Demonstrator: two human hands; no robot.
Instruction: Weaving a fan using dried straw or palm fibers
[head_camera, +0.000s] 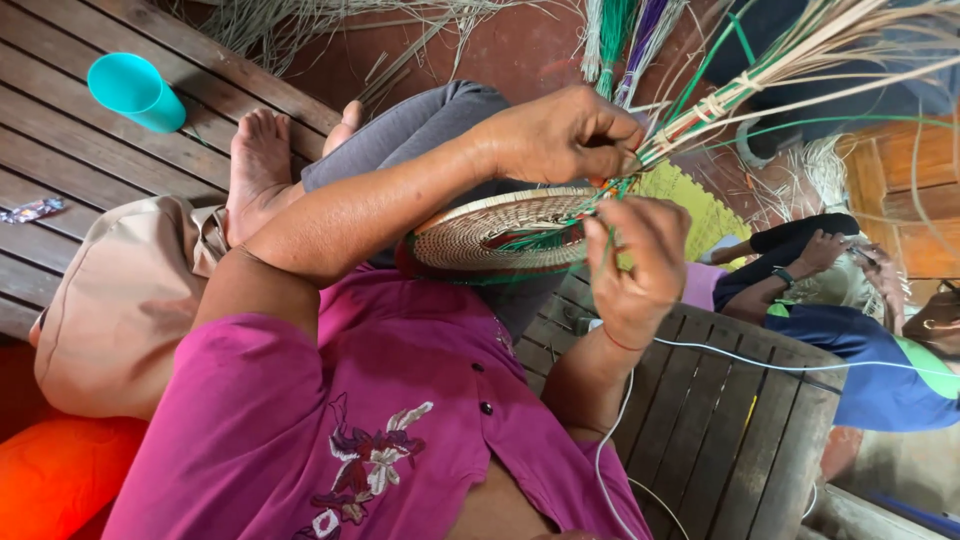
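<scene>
Setting: wooden slat floor (80, 150) of dark planks, seen from the head camera looking down over the person's magenta embroidered shirt (380, 420) and grey-trousered legs, a bare foot (258, 165) resting on the planks.
Woven disc: a round coiled basket base (500, 235) of pale fibre with green strands worked in, held on edge above the lap, between the two hands.
Fibre bundle: long pale and green straw strands (760, 75) bound together, fanning out to the upper right from the rim of the basket base.
Left hand: the left hand (565, 135) is above the basket base, its grip clenched, fingertips pinched on the straw strands where they meet the rim.
Right hand: the right hand (640, 265) is just beside the rim on the lower side, fingers curled and pinching a thin green strand at the edge of the basket base.
Nearby: a turquoise plastic cup (135, 92) stands on the floor, well apart from the hands; a tan cloth bag (120, 300) lies by the person's left arm, with an orange cushion (55, 470) below it.
Cable: a thin white cord (720, 355) runs across a wooden slatted chair (720, 430).
Other person: a co-worker in blue and green (870, 360) sits at the right edge, hands on their own pale weaving.
</scene>
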